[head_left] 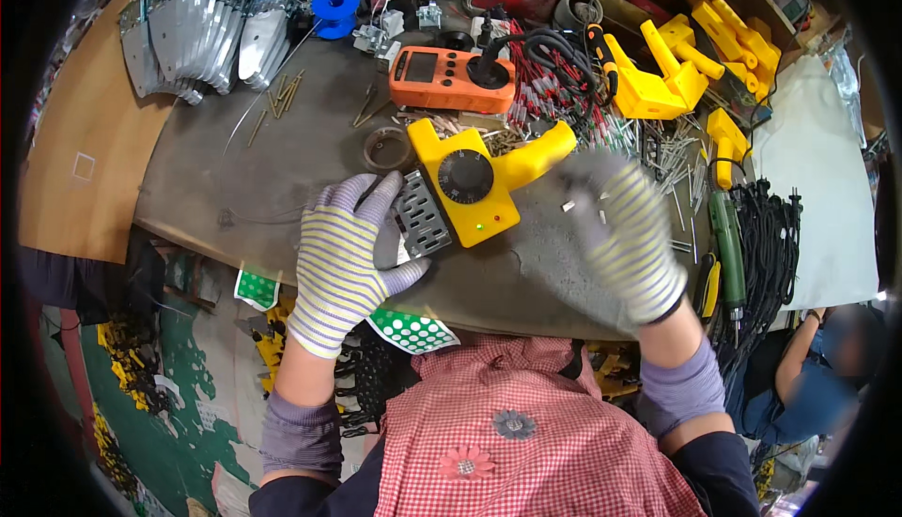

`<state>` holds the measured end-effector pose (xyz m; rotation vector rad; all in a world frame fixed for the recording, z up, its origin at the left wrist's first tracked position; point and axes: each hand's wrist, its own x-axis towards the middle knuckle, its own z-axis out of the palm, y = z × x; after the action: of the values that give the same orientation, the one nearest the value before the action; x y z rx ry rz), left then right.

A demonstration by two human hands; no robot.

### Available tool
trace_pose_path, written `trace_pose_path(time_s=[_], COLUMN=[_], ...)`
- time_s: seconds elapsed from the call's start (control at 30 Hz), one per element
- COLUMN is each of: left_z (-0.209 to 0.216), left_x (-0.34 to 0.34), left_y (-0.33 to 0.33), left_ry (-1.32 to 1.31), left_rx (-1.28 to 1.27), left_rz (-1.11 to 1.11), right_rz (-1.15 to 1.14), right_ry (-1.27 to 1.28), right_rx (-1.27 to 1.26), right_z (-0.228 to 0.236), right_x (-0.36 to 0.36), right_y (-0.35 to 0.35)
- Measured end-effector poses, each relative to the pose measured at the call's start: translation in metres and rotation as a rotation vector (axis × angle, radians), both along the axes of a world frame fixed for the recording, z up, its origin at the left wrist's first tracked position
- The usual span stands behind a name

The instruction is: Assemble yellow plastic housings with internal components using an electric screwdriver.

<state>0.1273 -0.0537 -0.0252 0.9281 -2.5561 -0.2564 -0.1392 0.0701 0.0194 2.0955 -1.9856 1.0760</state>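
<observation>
A yellow-handled tool [492,219] with a round black dial [466,177] and two small lit lamps lies on the grey worktable. Its perforated metal guard [425,220] points left, where my left hand [343,263] grips it between thumb and fingers. To the right of the yellow handle is my right hand [625,235], smeared by motion; its fingers are too blurred to read. A small pale piece shows near those fingertips, and I cannot tell whether they touch it. Both hands wear striped knit gloves. Just behind the tool sits an orange meter [451,80] with a black plug in it.
Metal plates [183,33] stand in a row at the far left, near a blue spool [334,11]. A brown ring [388,148] lies left of the tool. Yellow housings [662,85], loose screws and a green screwdriver [727,244] crowd the right. Another person [808,376] is at lower right.
</observation>
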Motion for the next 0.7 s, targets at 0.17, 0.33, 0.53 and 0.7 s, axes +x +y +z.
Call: trace_pose_path(time_s=[0.17,0.33,0.53,0.7], left_z=[-0.002,0.041,0.096,0.122], left_x=[0.001,0.037,0.143,0.194], left_y=[-0.004,0.018,0.052,0.084], left_ry=[-0.009,0.053,1.029,0.981], left_rx=[-0.036,0.043,0.55,0.61], left_rz=[0.008,0.039,0.055,0.495], right_rz=[0.033,0.335,0.745,1.032], right_ry=[0.508,-0.027,-0.482,-0.607], right_rx=[-0.199,-0.106,0.074,0.142], right_z=[0.044,0.071,0.113,0.043], right_x=[-0.032,-0.042,0.13,0.252], right_y=[-0.106,-0.122,-0.087,-0.076])
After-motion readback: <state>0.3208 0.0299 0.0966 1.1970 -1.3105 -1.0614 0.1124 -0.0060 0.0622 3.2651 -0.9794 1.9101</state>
